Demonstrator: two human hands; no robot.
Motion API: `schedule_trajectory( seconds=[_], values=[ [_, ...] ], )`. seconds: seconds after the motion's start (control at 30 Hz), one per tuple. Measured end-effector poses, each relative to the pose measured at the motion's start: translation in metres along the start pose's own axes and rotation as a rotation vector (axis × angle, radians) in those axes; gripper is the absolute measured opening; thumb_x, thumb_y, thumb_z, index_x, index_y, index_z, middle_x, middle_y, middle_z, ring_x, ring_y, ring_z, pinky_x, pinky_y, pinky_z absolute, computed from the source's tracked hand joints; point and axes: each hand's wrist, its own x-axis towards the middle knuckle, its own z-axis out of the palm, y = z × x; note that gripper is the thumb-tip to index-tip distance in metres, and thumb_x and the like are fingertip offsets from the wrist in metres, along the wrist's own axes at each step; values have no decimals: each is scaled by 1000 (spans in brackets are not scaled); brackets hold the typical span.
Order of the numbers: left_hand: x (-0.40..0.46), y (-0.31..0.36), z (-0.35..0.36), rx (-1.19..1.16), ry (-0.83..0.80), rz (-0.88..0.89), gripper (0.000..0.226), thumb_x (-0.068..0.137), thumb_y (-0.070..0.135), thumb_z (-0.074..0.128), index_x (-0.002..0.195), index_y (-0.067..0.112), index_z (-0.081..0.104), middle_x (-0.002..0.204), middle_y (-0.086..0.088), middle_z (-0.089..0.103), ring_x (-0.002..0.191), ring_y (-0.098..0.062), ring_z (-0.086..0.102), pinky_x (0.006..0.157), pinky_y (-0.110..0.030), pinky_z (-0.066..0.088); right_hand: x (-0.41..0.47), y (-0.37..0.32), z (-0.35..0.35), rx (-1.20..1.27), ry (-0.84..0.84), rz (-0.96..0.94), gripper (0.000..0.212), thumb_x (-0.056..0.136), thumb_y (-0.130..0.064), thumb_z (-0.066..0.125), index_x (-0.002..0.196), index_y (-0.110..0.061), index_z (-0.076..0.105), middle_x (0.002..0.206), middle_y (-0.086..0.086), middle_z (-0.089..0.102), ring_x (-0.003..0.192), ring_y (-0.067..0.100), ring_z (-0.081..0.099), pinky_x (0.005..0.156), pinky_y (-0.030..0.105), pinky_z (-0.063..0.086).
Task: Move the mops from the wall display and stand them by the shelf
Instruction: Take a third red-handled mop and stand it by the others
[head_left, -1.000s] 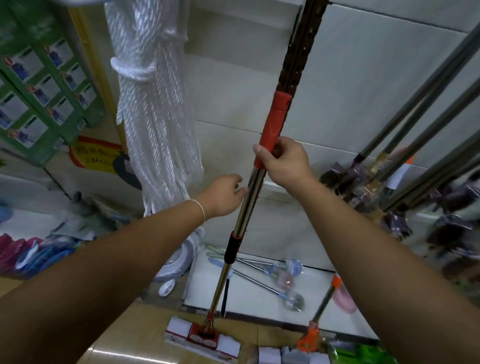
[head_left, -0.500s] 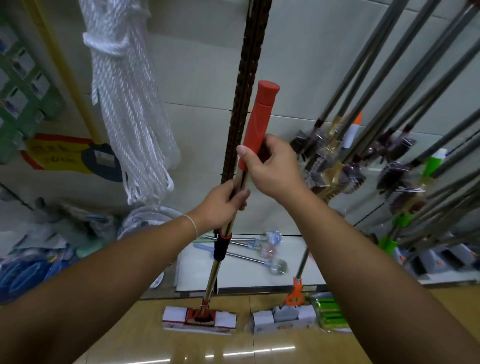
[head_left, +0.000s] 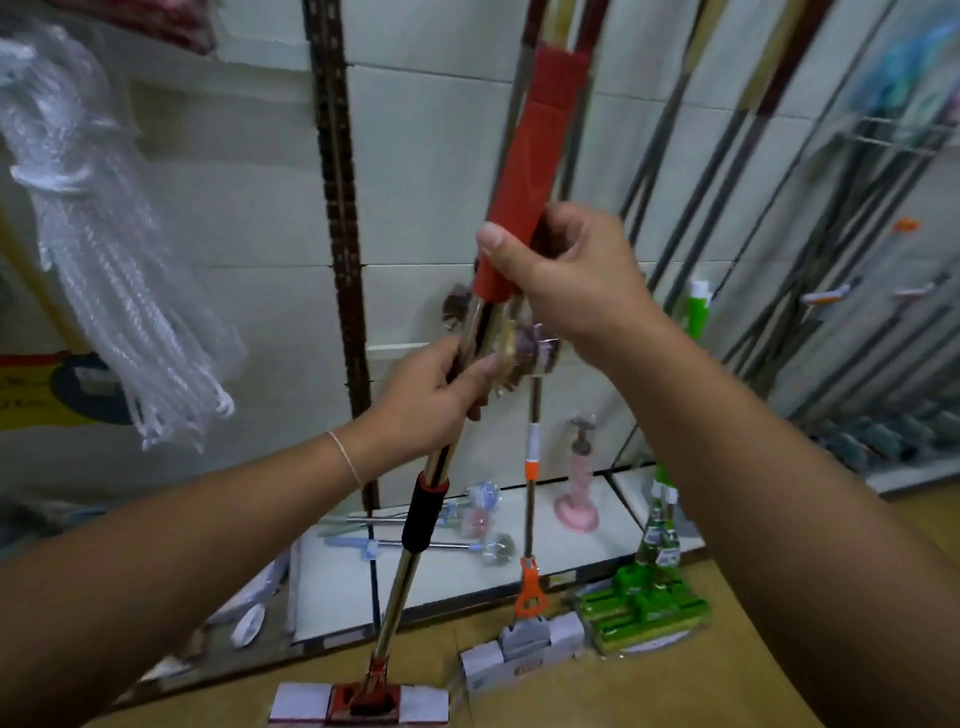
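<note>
Both hands hold one mop (head_left: 415, 545) by its pole. The right hand (head_left: 566, 280) curls its fingers round the lower end of the red grip, thumb across the front. The left hand (head_left: 431, 395) pinches the shiny pole just below. The mop tilts, its head (head_left: 358, 701) on the wooden floor (head_left: 519, 706) close to the wall.

The likeliest trouble is the raised red grip knocking the other poles (head_left: 727, 171) leaning close behind it and toppling them. The smooth metal could also slip through the light lower pinch. If swung wide, the head may catch the orange mop (head_left: 530, 587) or the green one (head_left: 644, 597) standing just beside it.

The room is a shop: white tiled wall (head_left: 260, 218), hanging white rope (head_left: 104, 249) on the left, and brushes on a low white ledge (head_left: 519, 545).
</note>
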Motion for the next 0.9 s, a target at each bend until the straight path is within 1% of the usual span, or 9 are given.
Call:
schedule_trajectory(
  seconds=[0.1, 0.17, 0.27, 0.4, 0.53, 0.63, 0.73, 0.83, 0.9],
  values=[
    [9, 38, 38, -37, -28, 55, 28, 96, 22, 55, 77, 3, 50, 63, -12, 60, 54, -18, 60, 54, -26, 49, -9, -19, -53, -35, 69, -22, 22, 86, -29, 74, 97, -11, 71, 84, 10, 75, 79, 26, 74, 67, 37, 61],
    [16, 59, 65, -58, -57, 95, 32, 95, 24, 56, 79, -3, 49, 62, -13, 61, 52, -21, 60, 54, -31, 50, -16, -26, -90, -53, 100, -20, 20, 86, -30, 73, 95, -11, 71, 86, 13, 75, 80, 27, 74, 72, 42, 62],
    [23, 90, 109, -89, -131, 159, 28, 95, 26, 57, 75, 8, 50, 63, -13, 63, 54, -27, 63, 55, -37, 53, -28, -32, -143, -40, 173, -11, 24, 79, -35, 76, 90, -13, 72, 85, 15, 75, 81, 32, 74, 75, 52, 61],
    [34, 124, 173, -130, -254, 202, 26, 95, 21, 56, 83, -2, 54, 67, -19, 63, 58, -34, 64, 59, -40, 56, -52, -34, -211, -33, 261, -11, 9, 89, -17, 71, 88, -8, 69, 79, 9, 70, 74, 21, 69, 74, 39, 62],
    [47, 140, 237, -209, -328, 205, 27, 89, 32, 61, 74, 10, 53, 67, -21, 63, 55, -31, 63, 54, -38, 54, -70, -27, -268, -80, 332, 2, 13, 84, -22, 74, 86, -10, 70, 84, 16, 71, 75, 25, 71, 77, 48, 61],
    [57, 152, 283, -243, -397, 223, 29, 85, 35, 61, 75, 9, 54, 65, -14, 63, 55, -29, 63, 56, -38, 53, -79, -21, -309, -123, 403, 14, 18, 76, -29, 73, 86, -14, 71, 79, 7, 72, 74, 22, 70, 77, 49, 61],
    [72, 165, 327, -285, -462, 251, 28, 89, 32, 60, 77, 8, 53, 62, -7, 63, 53, -23, 63, 60, -41, 54, -87, -17, -346, -154, 466, 13, 5, 87, -18, 70, 83, -15, 70, 75, 4, 69, 71, 19, 67, 71, 43, 61],
    [91, 180, 372, -319, -517, 283, 25, 94, 23, 58, 80, 3, 53, 66, -12, 63, 53, -19, 63, 60, -37, 54, -89, -14, -383, -227, 552, 22, 12, 92, -11, 66, 80, -16, 67, 75, 5, 65, 71, 19, 64, 64, 33, 58],
    [107, 189, 402, -325, -564, 301, 25, 95, 24, 58, 82, 2, 54, 70, -15, 63, 57, -21, 65, 61, -38, 56, -87, -10, -409, -273, 604, 40, 13, 93, -11, 64, 80, -13, 66, 78, 11, 64, 73, 21, 64, 70, 39, 60]
  ],
)
